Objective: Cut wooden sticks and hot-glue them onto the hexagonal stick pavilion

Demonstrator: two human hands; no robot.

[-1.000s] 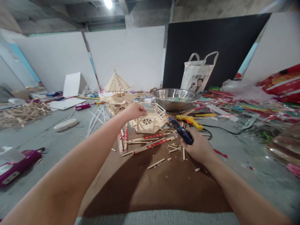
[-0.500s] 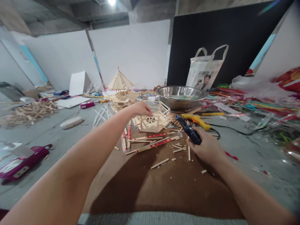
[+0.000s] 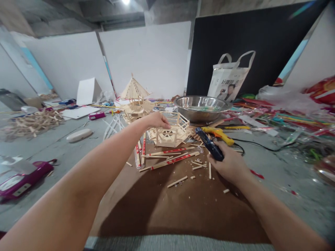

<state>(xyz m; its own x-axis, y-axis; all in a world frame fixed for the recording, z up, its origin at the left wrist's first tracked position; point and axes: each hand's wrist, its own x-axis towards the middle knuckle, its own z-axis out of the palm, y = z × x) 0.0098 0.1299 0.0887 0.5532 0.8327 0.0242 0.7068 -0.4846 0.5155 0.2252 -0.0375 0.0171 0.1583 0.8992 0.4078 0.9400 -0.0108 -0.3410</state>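
Observation:
My left hand (image 3: 158, 120) is closed in a pinch at the upper railing of a low model frame (image 3: 169, 139) made of thin wooden sticks. What lies between its fingertips is hidden. In my right hand (image 3: 230, 160) is a dark blue plier-like tool (image 3: 210, 143), its head pointing up and left, near the model's right side. Behind the tool lies a yellow glue gun (image 3: 218, 135) with a black cord. Several chopsticks with red wrappers (image 3: 175, 160) lie in front of the model, beside short cut pieces of stick (image 3: 177, 181).
A pagoda-like stick model (image 3: 134, 91) stands behind my left hand. A steel basin (image 3: 201, 108) and a white bag (image 3: 227, 82) are farther back. Plastic scraps clutter the right. A purple power strip (image 3: 26, 179) and a pile of sticks (image 3: 35, 122) lie left. A brown board (image 3: 170, 212) covers the floor before me.
Both hands stay in nearly the same place, with the tool still in the right one. Only the view has shifted very slightly.

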